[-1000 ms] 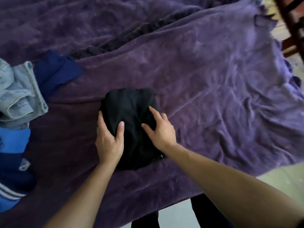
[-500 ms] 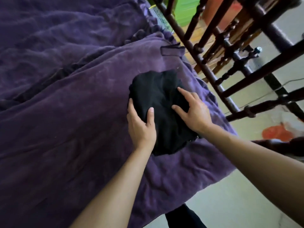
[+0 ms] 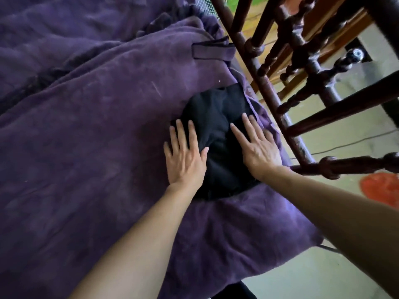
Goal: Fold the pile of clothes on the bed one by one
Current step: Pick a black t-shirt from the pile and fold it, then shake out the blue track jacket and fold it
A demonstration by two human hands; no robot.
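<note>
A folded black garment (image 3: 218, 117) lies on the purple blanket (image 3: 97, 126) near the bed's right corner, close to the wooden bed frame. My left hand (image 3: 184, 156) rests flat on the garment's left edge with fingers spread. My right hand (image 3: 255, 147) lies flat on its right side, fingers spread, partly over the blanket's edge. Neither hand grips the cloth. The pile of other clothes is out of view.
The dark turned-wood bed frame (image 3: 287, 117) with spindles runs along the right side of the bed. Beyond it is pale floor with an orange-red patch (image 3: 382, 188). A purple strap or loop (image 3: 212, 52) lies on the blanket near the frame.
The black garment has travelled from the bed's middle to the right corner by the frame. Both hands went from gripping it to lying flat on it. The clothes pile left the view.
</note>
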